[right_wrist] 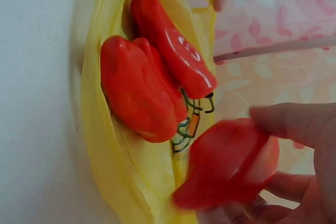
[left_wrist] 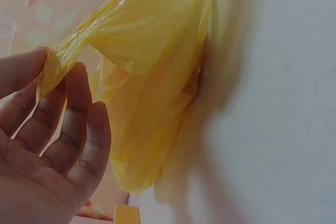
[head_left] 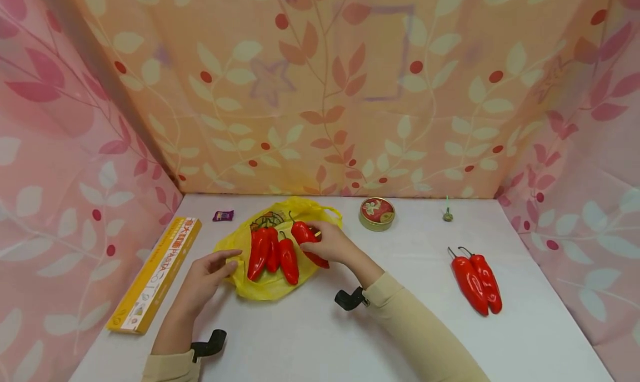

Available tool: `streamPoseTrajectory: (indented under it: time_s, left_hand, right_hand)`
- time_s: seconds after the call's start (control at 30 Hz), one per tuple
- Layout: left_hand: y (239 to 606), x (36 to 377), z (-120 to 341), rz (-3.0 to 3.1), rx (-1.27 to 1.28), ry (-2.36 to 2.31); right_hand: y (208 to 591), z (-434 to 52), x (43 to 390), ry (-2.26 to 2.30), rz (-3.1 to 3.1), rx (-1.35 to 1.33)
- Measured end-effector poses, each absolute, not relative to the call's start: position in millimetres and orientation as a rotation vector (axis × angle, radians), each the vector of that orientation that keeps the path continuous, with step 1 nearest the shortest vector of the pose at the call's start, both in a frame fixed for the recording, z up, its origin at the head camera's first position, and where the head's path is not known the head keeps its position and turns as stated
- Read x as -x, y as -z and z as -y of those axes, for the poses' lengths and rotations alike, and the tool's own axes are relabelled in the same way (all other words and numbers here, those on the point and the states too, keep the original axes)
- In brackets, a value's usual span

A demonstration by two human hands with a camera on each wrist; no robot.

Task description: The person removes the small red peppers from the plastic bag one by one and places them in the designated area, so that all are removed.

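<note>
left hand (head_left: pixel 200 285): fingers were pinching the edge of the yellow bag (head_left: pixel 265 293)
right hand (head_left: pixel 334 242): fingers were curled round a red pepper (head_left: pixel 303 233) — by the bag's right side
bag peppers (head_left: pixel 272 254): three of 'em lay in there
loose pair (head_left: pixel 471 285): touching, on the bench (head_left: pixel 410 265) — well off right
pasta box (head_left: pixel 152 276): sat over left
</note>
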State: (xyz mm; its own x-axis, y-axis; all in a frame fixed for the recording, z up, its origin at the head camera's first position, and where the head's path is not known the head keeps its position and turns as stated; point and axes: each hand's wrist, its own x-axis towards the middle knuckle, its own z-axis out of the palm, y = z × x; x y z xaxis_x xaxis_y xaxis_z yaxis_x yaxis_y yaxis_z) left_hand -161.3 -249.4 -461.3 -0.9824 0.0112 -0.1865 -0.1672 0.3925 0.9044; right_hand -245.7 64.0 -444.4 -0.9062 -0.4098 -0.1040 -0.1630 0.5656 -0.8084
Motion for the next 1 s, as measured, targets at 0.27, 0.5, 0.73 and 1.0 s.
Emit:
streamPoseTrajectory:
  time_s: [0.27,0.5,0.73,1.0]
  left_hand:
    - [462,161,250,-2.482,0.154,-1.625]
    - [461,163,250,-2.483,0.171,-1.617]
    - [465,163,252,-2.484,0.163,-1.623]
    - [469,164,254,-2.500,0.150,-1.621]
  right_hand:
    - [432,-81,225,1.249,-2.623,0.435]
    - [420,-99,209,1.284,-2.660,0.374]
    - [420,-123,200,1.353,-2.674,0.303]
    - [426,-156,190,1.339,-2.712,0.236]
